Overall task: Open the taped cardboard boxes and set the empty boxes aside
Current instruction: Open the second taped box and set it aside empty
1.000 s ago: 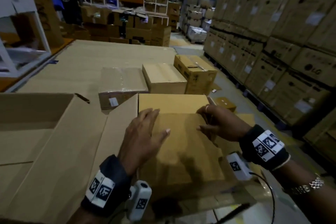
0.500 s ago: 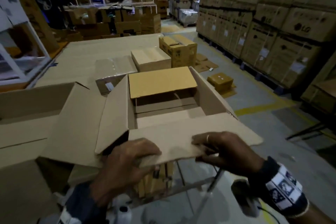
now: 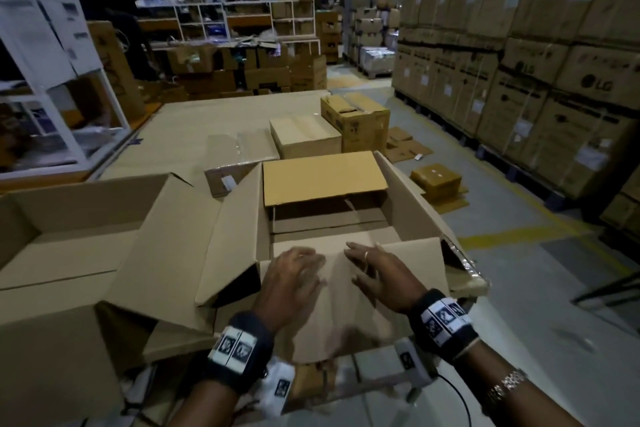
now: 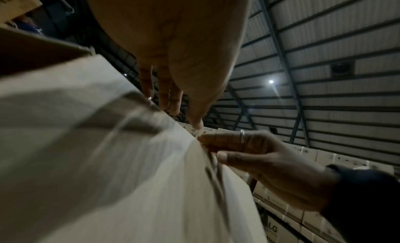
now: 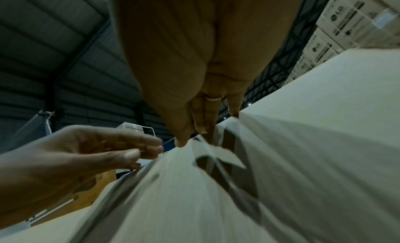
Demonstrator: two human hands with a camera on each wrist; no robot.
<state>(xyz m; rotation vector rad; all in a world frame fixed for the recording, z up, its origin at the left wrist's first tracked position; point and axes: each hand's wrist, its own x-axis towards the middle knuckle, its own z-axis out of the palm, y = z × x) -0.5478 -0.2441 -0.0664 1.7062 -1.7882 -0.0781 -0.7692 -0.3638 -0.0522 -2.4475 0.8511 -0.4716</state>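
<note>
An open brown cardboard box (image 3: 239, 229) stands right in front of me, its far flap (image 3: 322, 180) folded in over a bare inside. The near flap (image 3: 408, 270) leans up toward me. My left hand (image 3: 294, 274) and right hand (image 3: 375, 270) lie side by side on that flap, fingers straight, fingertips at its top edge. In the left wrist view my left fingers (image 4: 164, 92) reach past the cardboard edge, and the right hand (image 4: 255, 154), wearing a ring, touches the same edge. The right wrist view shows my right fingers (image 5: 203, 120) straight against the flap (image 5: 281, 144).
A larger open box (image 3: 69, 253) sits at my left. Beyond lie a box covered in clear tape (image 3: 239, 152), a plain box (image 3: 304, 135) and a printed carton (image 3: 356, 118). A small box (image 3: 436, 180) rests on the floor. Stacked cartons (image 3: 519, 80) wall the right side; white shelving (image 3: 52, 80) stands left.
The box top was closed a second ago. The flaps then came open with both hands gripping the near flap folded outward; now that flap leans up and both hands lie flat on it.
</note>
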